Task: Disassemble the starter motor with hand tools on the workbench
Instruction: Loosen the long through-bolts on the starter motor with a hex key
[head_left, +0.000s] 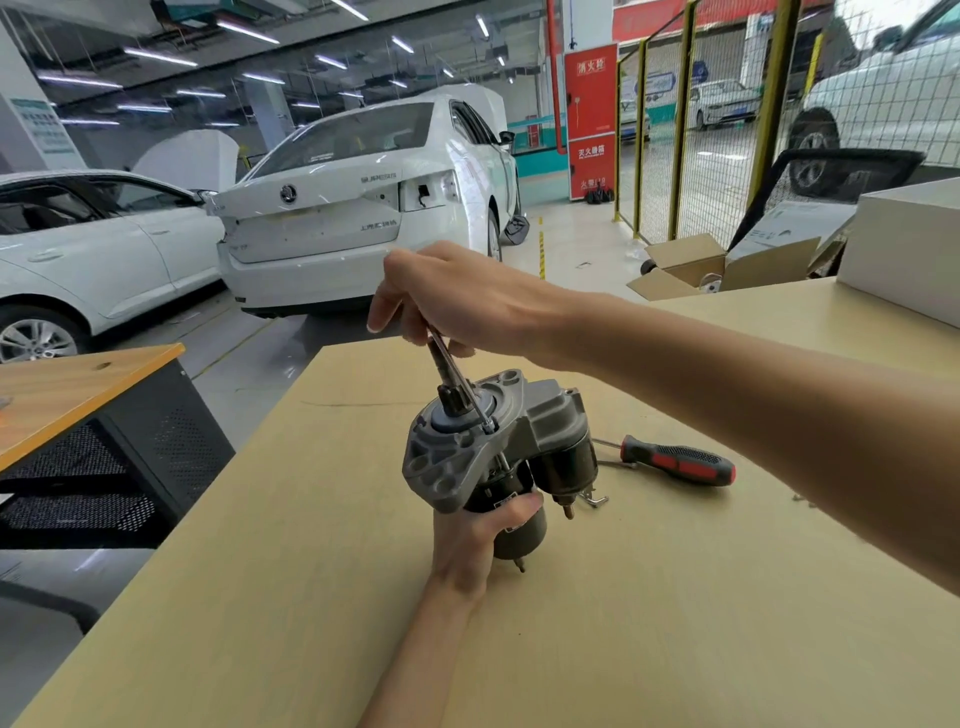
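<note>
Your left hand (470, 535) fingers curled round the motor (493, 452) on the bench (675, 597), right hand (457, 301) fingers gripping a tool (457, 379) on its top.

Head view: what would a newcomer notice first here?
The starter motor stands mid-bench, gripped from below by the left hand. The right hand holds a slim metal tool tilted down onto the motor's top. A red-black screwdriver lies just right of it, with white cars behind.
</note>
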